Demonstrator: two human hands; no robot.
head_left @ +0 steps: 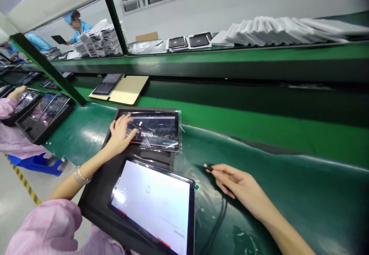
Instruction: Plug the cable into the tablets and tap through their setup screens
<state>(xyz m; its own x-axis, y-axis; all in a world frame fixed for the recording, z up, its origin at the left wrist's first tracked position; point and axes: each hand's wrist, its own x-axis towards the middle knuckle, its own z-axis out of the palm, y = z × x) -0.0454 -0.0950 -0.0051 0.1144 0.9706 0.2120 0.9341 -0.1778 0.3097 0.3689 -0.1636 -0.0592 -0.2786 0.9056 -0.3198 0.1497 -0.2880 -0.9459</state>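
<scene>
My left hand [121,134] lies flat on a film-wrapped tablet [154,131], fingers spread, covering its left side. That tablet's dark screen shows a mirrored timer reading. Nearer me, a second tablet [150,205] glows white with a small loading circle. Both tablets rest on a black foam tray [92,205]. My right hand [233,182] pinches a small black cable plug [208,167] between thumb and fingers, over the green belt to the right of the tablets. A thin dark cable [220,220] lies on the belt below that hand, and its link to the plug is hidden.
A green conveyor belt [273,174] runs past me, its mat rippled at right. A co-worker's pink-sleeved hand [17,92] works at trays of tablets [43,112] on the left. Beyond a green rail, white box stacks [100,39] and blue-clad people [76,28] stand.
</scene>
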